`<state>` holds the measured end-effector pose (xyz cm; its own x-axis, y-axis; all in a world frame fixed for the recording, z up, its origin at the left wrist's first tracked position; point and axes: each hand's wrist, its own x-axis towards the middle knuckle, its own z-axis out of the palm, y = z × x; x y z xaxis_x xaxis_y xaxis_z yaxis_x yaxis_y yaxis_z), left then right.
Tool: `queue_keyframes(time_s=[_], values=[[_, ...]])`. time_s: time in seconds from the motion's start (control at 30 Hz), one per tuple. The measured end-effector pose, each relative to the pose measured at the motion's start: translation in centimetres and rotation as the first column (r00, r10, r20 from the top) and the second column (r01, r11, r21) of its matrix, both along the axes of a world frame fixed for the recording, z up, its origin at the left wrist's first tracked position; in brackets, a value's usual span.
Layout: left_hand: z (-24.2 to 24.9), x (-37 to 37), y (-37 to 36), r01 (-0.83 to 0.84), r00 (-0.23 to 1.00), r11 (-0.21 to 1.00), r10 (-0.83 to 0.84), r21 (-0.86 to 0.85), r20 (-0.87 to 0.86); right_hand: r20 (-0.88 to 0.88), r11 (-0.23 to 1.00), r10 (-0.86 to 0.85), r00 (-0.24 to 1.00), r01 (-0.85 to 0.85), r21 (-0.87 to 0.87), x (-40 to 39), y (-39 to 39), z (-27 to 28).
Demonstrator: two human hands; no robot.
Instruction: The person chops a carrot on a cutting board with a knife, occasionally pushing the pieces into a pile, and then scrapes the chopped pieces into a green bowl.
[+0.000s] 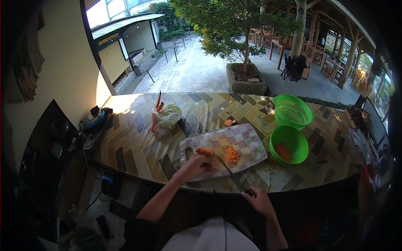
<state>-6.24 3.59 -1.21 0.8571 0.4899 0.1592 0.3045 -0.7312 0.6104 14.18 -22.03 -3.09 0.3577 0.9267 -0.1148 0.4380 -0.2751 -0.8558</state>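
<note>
My left hand rests at the left part of a checkered cutting board, its fingers curled on a thin piece of carrot that is mostly hidden beneath them. Just beyond those fingers lies a thicker carrot chunk. My right hand is closed round the dark handle of a knife, near the table's front edge. The blade points away and to the left over the board, its tip close to the carrot. Right of the blade sits a small heap of diced carrot.
A green bowl with chopped carrot inside stands right of the board, a green colander behind it. A plastic bag of vegetables lies back left. Carrot ends lie behind the board. Cables and devices occupy the left edge.
</note>
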Motion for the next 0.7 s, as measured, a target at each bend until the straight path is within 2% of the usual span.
queue_keyframes(time_s=[0.03,0.13,0.23,0.33,0.43,0.7], values=[[-0.2,0.1,-0.6,-0.055,0.998,0.999,0.055,0.005,0.005,0.042,0.999,0.030,0.999,-0.030,0.012,-0.1,0.0,0.3],[-1.0,0.6,-2.4,-0.207,0.966,0.975,0.216,-0.076,0.142,0.084,0.994,0.021,0.996,-0.012,-0.111,-1.1,-0.2,1.8],[-1.2,0.4,-2.7,-0.220,0.956,0.967,0.241,-0.131,0.167,0.231,0.989,0.048,0.972,-0.014,-0.147,-2.2,-0.3,3.9],[-1.8,-0.3,-1.9,-0.227,0.948,0.958,0.258,-0.173,0.184,0.317,0.993,0.003,0.949,0.035,-0.113,-3.3,-0.7,4.0],[-0.7,-0.9,-2.2,-0.188,0.951,0.964,0.227,-0.189,0.211,0.316,0.980,0.035,0.948,0.030,-0.197,-4.5,-0.8,4.7],[-2.6,-0.7,-1.4,-0.177,0.958,0.976,0.200,-0.128,0.204,0.273,0.990,0.029,0.962,0.011,-0.143,-5.8,0.4,3.9]])
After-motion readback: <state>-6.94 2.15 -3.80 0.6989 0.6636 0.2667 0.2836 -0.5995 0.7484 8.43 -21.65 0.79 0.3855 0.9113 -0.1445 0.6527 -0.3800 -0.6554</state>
